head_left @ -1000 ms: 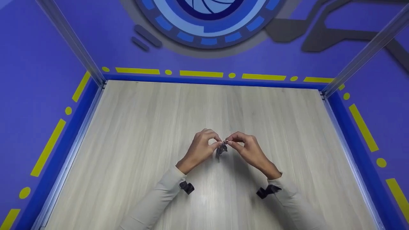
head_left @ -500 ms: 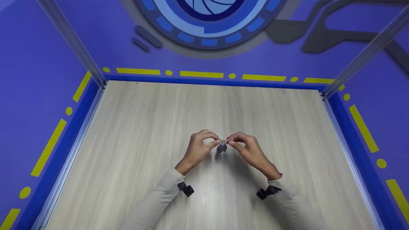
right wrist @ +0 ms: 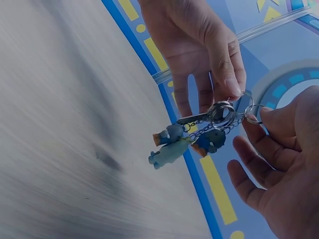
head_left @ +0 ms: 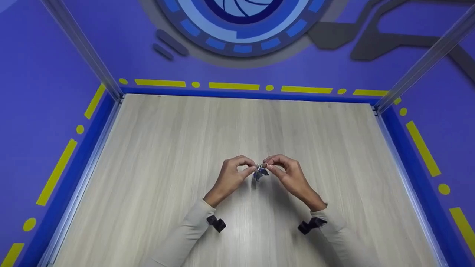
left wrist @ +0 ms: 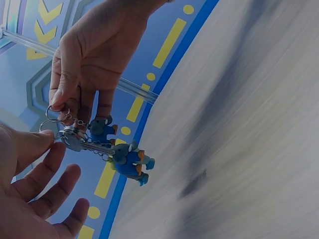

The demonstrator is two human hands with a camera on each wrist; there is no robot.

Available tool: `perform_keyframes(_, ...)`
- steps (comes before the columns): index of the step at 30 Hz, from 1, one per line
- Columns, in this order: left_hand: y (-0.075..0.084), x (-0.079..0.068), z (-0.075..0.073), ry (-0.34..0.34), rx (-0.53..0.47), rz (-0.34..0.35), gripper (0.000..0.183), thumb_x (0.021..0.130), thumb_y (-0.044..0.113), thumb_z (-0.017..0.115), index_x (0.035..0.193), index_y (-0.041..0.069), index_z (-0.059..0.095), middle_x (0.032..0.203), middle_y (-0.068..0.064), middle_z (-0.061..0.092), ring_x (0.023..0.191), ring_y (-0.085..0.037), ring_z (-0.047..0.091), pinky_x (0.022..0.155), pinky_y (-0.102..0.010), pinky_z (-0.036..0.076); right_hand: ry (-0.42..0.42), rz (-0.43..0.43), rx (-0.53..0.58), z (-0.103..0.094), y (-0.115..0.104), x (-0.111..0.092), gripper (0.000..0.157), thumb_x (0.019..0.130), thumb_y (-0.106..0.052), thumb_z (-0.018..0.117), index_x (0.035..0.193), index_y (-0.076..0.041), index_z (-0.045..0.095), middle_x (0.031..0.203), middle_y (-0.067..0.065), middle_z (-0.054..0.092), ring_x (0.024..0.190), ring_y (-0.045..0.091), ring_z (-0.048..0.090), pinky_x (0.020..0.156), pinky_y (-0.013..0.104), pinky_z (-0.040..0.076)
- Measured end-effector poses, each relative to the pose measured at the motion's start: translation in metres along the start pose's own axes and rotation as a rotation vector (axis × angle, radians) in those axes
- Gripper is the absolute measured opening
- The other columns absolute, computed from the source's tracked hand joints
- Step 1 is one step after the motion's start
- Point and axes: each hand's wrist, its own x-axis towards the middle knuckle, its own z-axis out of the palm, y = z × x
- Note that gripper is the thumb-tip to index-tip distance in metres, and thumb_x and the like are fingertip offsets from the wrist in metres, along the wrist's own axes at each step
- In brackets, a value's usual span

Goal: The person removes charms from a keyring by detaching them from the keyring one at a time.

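Both hands meet over the middle of the table, holding a bunch of metal key rings (right wrist: 222, 115) between them. My left hand (head_left: 231, 173) pinches one ring between thumb and forefinger, its other fingers loosely bent in the left wrist view. My right hand (head_left: 287, 171) pinches a linked ring from the other side. A silver key (left wrist: 75, 141) hangs from the rings. Short chains carry small blue-and-grey elephant charms (left wrist: 127, 158) and a pale blue charm (right wrist: 172, 152), dangling above the table. In the head view the bunch looks small and dark.
A light wood-grain table (head_left: 167, 141) lies beneath the hands. Blue panels (head_left: 237, 74) with yellow dashes and metal corner posts enclose its back and sides. Black wrist cameras (head_left: 216, 223) sit on the grey sleeves.
The hanging charms have swung and spread apart below the rings. My left hand has shifted slightly toward the body, while the right has barely moved; both keep their pinch.
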Motion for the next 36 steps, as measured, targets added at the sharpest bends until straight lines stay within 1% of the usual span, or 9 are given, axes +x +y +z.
perform_keyframes(4, 0.002, 0.001, -0.002, -0.035, 0.025, -0.007, 0.001, 0.1, 0.007, 0.081, 0.1, 0.006, 0.082, 0.1, 0.0, 0.08, 0.097, -0.013, 0.072, 0.093, -0.034, 0.055, -0.007, 0.001, -0.011, 0.0, -0.001, 0.0, 0.019, 0.106, -0.014, 0.075, 0.103, 0.005, 0.074, 0.112, 0.011, 0.078, 0.11, 0.024, 0.073, 0.102, 0.029, 0.055)
perform_keyframes(9, 0.007, 0.004, -0.002, -0.079, 0.063, 0.015, 0.006, 0.099, 0.005, 0.082, 0.101, 0.01, 0.082, 0.1, -0.004, 0.08, 0.096, -0.014, 0.072, 0.094, -0.04, 0.057, -0.012, -0.005, -0.059, 0.002, -0.002, 0.0, 0.007, 0.105, -0.005, 0.074, 0.103, 0.001, 0.075, 0.112, 0.009, 0.079, 0.109, 0.023, 0.074, 0.102, 0.029, 0.056)
perform_keyframes(15, 0.009, 0.008, -0.004, -0.142, 0.107, 0.046, 0.001, 0.1, 0.006, 0.081, 0.1, 0.007, 0.082, 0.099, -0.004, 0.08, 0.097, -0.014, 0.073, 0.095, -0.053, 0.059, -0.016, -0.028, -0.103, 0.004, 0.0, -0.001, 0.003, 0.104, -0.003, 0.074, 0.103, -0.002, 0.077, 0.112, 0.009, 0.079, 0.109, 0.025, 0.075, 0.103, 0.032, 0.056)
perform_keyframes(17, 0.01, 0.009, -0.004, -0.157, 0.118, 0.047, 0.002, 0.101, 0.007, 0.081, 0.099, 0.006, 0.082, 0.099, -0.004, 0.08, 0.097, -0.015, 0.073, 0.096, -0.053, 0.059, -0.017, -0.03, -0.101, 0.003, 0.0, -0.001, 0.003, 0.103, -0.003, 0.075, 0.102, -0.005, 0.078, 0.111, 0.009, 0.079, 0.109, 0.026, 0.074, 0.102, 0.035, 0.056)
perform_keyframes(19, 0.01, 0.009, -0.005, -0.166, 0.134, 0.05, 0.004, 0.101, 0.008, 0.081, 0.099, 0.005, 0.082, 0.099, -0.003, 0.08, 0.097, -0.015, 0.073, 0.096, -0.05, 0.059, -0.016, -0.032, -0.101, 0.003, 0.0, -0.001, 0.006, 0.103, -0.003, 0.076, 0.102, -0.008, 0.078, 0.111, 0.009, 0.079, 0.11, 0.026, 0.074, 0.101, 0.037, 0.056)
perform_keyframes(24, 0.011, 0.01, -0.006, -0.149, 0.143, 0.063, 0.004, 0.097, 0.005, 0.083, 0.097, 0.009, 0.083, 0.097, 0.003, 0.079, 0.096, -0.015, 0.074, 0.093, -0.038, 0.058, -0.012, -0.043, -0.092, 0.002, 0.001, -0.001, 0.006, 0.102, -0.003, 0.077, 0.101, -0.008, 0.08, 0.111, 0.009, 0.079, 0.111, 0.029, 0.073, 0.101, 0.032, 0.054)
perform_keyframes(26, 0.01, 0.01, -0.006, -0.14, 0.131, 0.066, 0.005, 0.096, 0.004, 0.084, 0.097, 0.009, 0.083, 0.096, 0.003, 0.079, 0.096, -0.016, 0.074, 0.093, -0.037, 0.058, -0.009, -0.045, -0.087, 0.002, 0.001, -0.001, 0.006, 0.102, -0.002, 0.077, 0.1, -0.007, 0.08, 0.111, 0.009, 0.079, 0.112, 0.031, 0.073, 0.102, 0.028, 0.053)
perform_keyframes(33, 0.01, 0.008, -0.007, -0.146, 0.062, 0.033, 0.003, 0.097, 0.005, 0.084, 0.099, 0.008, 0.084, 0.1, -0.003, 0.081, 0.099, -0.017, 0.074, 0.096, -0.039, 0.058, -0.019, -0.047, -0.075, 0.001, 0.003, -0.002, 0.006, 0.101, 0.001, 0.076, 0.099, -0.004, 0.078, 0.112, 0.016, 0.078, 0.112, 0.036, 0.072, 0.102, 0.028, 0.052)
perform_keyframes(36, 0.009, 0.006, -0.009, -0.15, 0.044, 0.019, 0.002, 0.099, 0.008, 0.082, 0.1, 0.007, 0.084, 0.101, -0.001, 0.081, 0.101, -0.015, 0.074, 0.099, -0.045, 0.058, -0.029, -0.041, -0.087, 0.001, 0.002, -0.002, 0.007, 0.102, 0.0, 0.076, 0.099, -0.006, 0.078, 0.112, 0.013, 0.078, 0.114, 0.034, 0.072, 0.103, 0.03, 0.053)
